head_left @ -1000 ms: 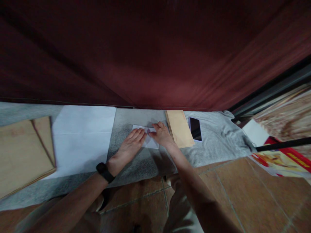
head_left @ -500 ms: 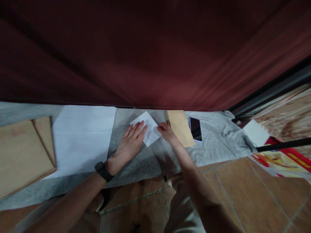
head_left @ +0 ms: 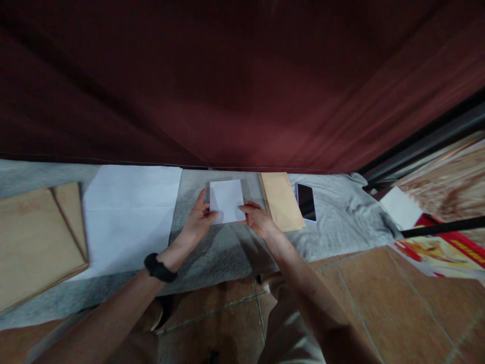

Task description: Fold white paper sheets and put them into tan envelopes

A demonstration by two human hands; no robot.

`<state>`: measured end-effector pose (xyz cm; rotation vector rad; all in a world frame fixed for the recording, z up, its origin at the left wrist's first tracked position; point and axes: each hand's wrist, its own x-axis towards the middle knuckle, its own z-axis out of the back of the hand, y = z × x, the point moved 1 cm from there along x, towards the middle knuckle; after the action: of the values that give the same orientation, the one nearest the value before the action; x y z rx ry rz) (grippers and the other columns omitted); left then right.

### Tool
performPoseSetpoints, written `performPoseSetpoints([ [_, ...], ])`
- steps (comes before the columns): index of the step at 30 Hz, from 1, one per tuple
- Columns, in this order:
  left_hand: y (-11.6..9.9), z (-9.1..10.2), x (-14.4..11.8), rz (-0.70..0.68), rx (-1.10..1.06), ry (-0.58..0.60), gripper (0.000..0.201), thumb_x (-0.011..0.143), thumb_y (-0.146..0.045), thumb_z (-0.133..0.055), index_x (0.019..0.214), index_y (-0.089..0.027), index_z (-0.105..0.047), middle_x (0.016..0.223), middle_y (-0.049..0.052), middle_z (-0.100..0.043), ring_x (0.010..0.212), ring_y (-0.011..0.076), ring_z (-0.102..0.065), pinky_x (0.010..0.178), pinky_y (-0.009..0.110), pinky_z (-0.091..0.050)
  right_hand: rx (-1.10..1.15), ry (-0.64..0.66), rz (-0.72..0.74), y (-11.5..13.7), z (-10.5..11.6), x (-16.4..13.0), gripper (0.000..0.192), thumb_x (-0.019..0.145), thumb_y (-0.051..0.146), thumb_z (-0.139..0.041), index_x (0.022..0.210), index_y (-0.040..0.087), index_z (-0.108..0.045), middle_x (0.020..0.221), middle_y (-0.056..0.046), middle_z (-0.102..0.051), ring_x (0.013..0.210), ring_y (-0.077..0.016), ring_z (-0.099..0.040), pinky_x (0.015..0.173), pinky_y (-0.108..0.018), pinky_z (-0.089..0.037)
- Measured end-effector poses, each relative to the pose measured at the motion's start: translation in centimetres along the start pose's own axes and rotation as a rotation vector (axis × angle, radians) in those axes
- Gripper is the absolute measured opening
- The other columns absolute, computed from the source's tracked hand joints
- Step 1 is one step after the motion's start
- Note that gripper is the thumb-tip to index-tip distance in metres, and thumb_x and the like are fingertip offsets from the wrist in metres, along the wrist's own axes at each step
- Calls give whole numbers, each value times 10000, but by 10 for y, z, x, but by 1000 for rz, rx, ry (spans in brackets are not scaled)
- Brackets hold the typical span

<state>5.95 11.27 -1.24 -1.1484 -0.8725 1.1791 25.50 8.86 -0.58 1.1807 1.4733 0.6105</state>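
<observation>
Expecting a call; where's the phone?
In the head view, the phone lies right of centre on the grey cloth, just right of the smaller brown paper stack.

From my remote seat I view a grey cloth-covered counter [head_left: 341, 212] bearing white sheets [head_left: 129, 227], large brown envelopes [head_left: 36, 242] overlapping them, smaller tan envelopes [head_left: 282, 202] and a phone [head_left: 306, 203].

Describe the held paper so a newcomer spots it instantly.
Find the gray cloth below the red curtain. Held between left hand and right hand is the small white paper, smaller than the white sheet and paler than the right-side tan stack.
</observation>
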Motion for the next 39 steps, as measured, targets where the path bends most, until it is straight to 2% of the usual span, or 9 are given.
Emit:
performPoseSetpoints([
  [3, -5, 2, 0, -22, -19, 95, 922, 818, -192, -565, 1639, -163, -147, 1127, 77, -756, 823, 169, -712, 756, 314, -588, 69, -33, -58, 1, 4, 0, 259, 690, 259, -795, 900, 201, -655, 824, -26, -778, 713, -195, -740, 592, -267, -602],
  [5, -9, 2, 0, -49, 92, 146, 846, 811, -168, -528, 1615, -163, -266, 1155, 74, -756, 830, 175, -709, 782, 329, -590, 76, -75, -20, 3, 8, 2, 283, 692, 248, -792, 945, 198, -676, 879, -34, -792, 732, -187, -746, 603, -253, -603],
  [8, -16, 2, -1, -139, 348, 129, 693, 827, -129, -469, 1517, -180, -481, 1297, 78, -711, 1017, 213, -703, 942, 372, -566, 70, -111, 20, 5, 14, 4, 268, 699, 235, -787, 944, 199, -686, 887, -24, -790, 729, -170, -743, 609, -237, -602],
  [12, -18, 3, -5, -303, 607, 104, 574, 880, -106, -428, 1416, -216, -599, 1344, 66, -671, 1156, 221, -665, 1030, 358, -530, 31, -100, -2, 6, 18, 5, 245, 701, 223, -802, 909, 191, -678, 807, -13, -767, 647, -161, -730, 568, -238, -592],
  [19, -11, 7, -13, -359, 894, 171, 678, 833, -7, -361, 1418, -258, -595, 1425, 74, -592, 1205, 238, -635, 1012, 380, -541, -7, -144, -16, 14, 22, 7, 284, 704, 208, -818, 845, 228, -572, 682, 34, -721, 572, -170, -717, 552, -275, -620],
  [27, -15, 14, -4, -388, 835, 118, 609, 869, -32, -350, 1374, -226, -631, 1463, 79, -574, 1276, 237, -595, 1054, 381, -523, -148, -5, -112, 19, 32, -3, 331, 741, 192, -819, 1004, 182, -617, 730, -2, -755, 604, -179, -732, 576, -271, -626],
  [31, -11, 11, -1, -432, 937, 67, 570, 894, -42, -344, 1364, -188, -631, 1504, 116, -551, 1327, 271, -566, 1120, 457, -469, -325, 91, -222, 24, 31, -10, 213, 786, 200, -788, 942, 154, -650, 697, -27, -756, 592, -164, -720, 572, -241, -610],
  [35, -3, -4, -12, -537, 1039, 63, 478, 994, -245, -411, 1433, -130, -560, 1600, 173, -435, 1470, 328, -422, 1202, 542, -352, -476, 164, -257, 29, 26, -15, 96, 847, 233, -733, 860, 155, -679, 696, -27, -763, 566, -131, -696, 565, -200, -582],
  [39, 6, -20, -30, -597, 1091, 86, 615, 1014, -453, -435, 1520, -103, -457, 1624, 201, -383, 1524, 341, -333, 1244, 563, -263, -631, 183, -213, 29, 26, -13, 110, 883, 278, -702, 819, 189, -693, 615, 13, -728, 570, -125, -685, 555, -181, -548],
])
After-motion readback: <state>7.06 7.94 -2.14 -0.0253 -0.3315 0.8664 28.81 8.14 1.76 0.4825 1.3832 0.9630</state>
